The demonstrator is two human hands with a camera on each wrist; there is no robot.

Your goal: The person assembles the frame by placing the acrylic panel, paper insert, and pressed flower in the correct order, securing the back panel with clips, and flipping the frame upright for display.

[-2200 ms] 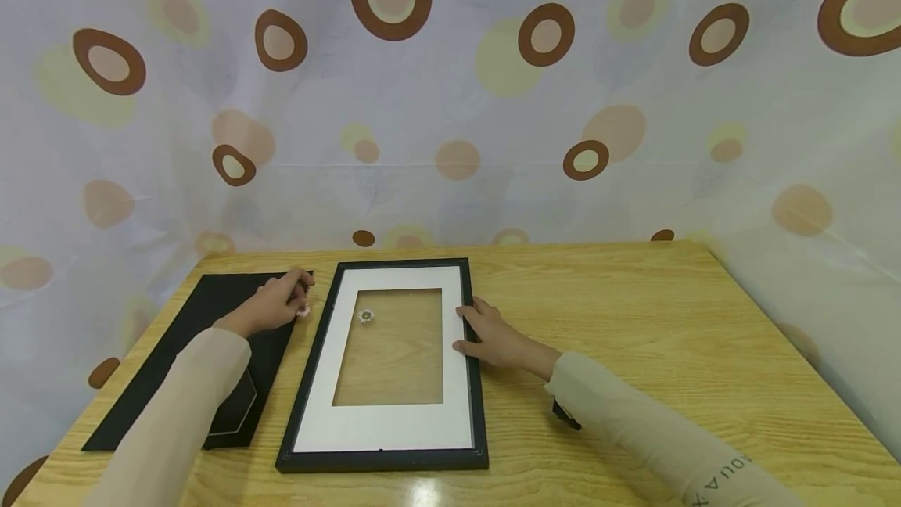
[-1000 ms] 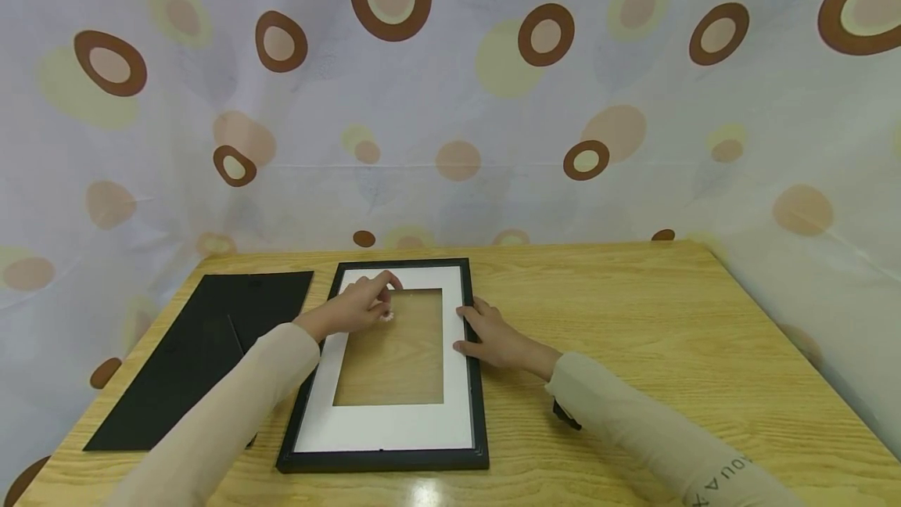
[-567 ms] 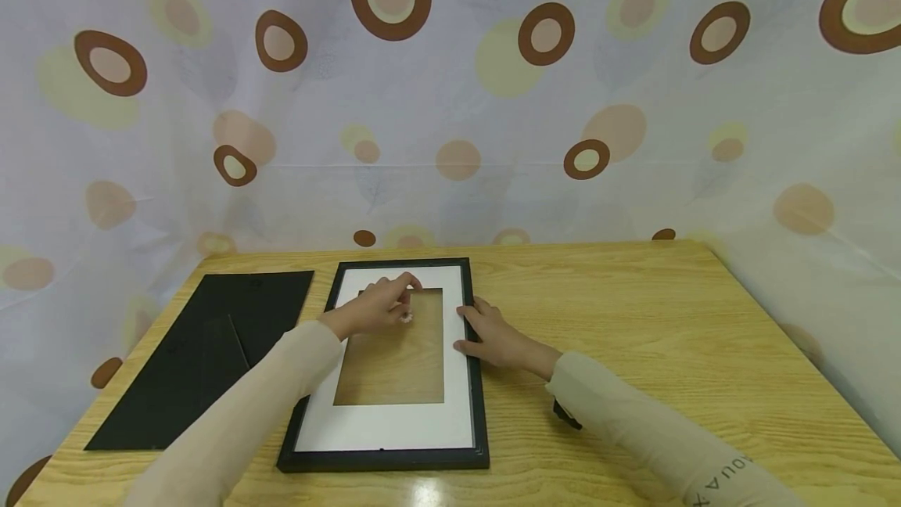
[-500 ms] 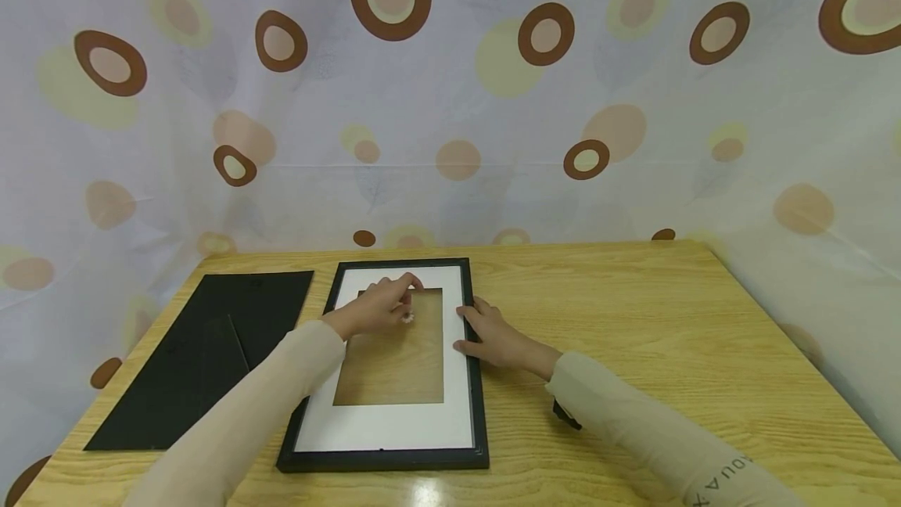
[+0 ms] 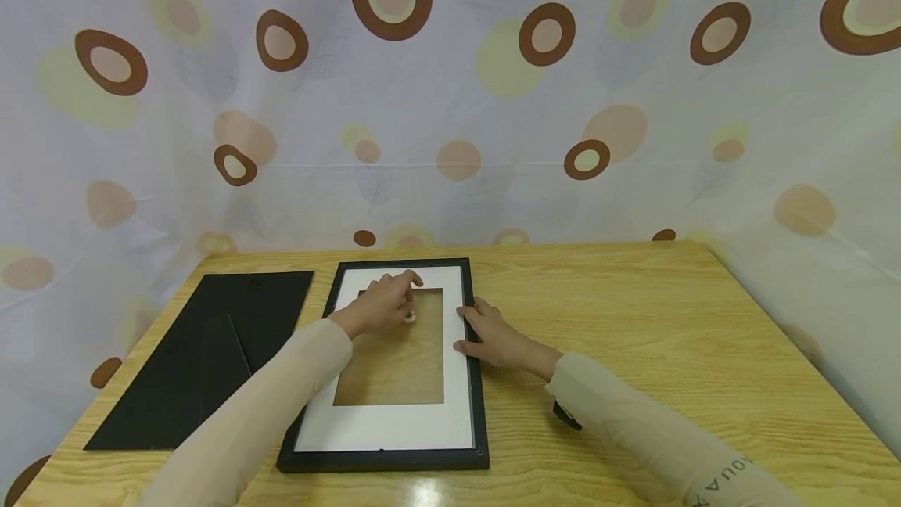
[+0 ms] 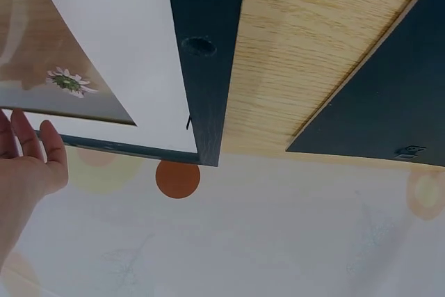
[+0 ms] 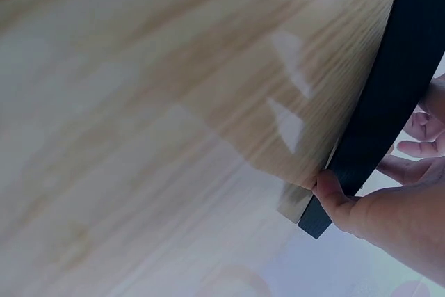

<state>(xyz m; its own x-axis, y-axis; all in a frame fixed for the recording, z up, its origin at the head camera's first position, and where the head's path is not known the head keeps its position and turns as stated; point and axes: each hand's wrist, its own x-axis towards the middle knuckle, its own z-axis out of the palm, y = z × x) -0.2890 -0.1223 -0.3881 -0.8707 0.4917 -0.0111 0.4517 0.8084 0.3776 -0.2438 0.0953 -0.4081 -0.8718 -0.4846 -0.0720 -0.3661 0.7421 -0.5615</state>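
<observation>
A black picture frame (image 5: 383, 461) with a white mat (image 5: 383, 429) lies flat on the table, its window showing the wood below. Over the upper part of the window, my left hand (image 5: 382, 305) pinches a small pale flower (image 5: 411, 318) at its fingertips. Another pinkish-white flower (image 6: 67, 81) with a green centre lies in the window in the left wrist view; in the head view the left hand hides it. My right hand (image 5: 501, 341) grips the frame's right side, some fingers reaching onto the mat and another against the outer edge (image 7: 332, 193).
Left of the picture frame lies a black backing board (image 5: 183, 366) with a stand flap, partly covered by the left sleeve (image 5: 260, 405). The wooden table (image 5: 633, 311) extends to the right. A patterned curtain (image 5: 450, 100) hangs behind it.
From beside the backing board, my left hand has carried the flower rightward over the window, shifting only slightly in the last half second. My right hand and the picture frame have stayed put.
</observation>
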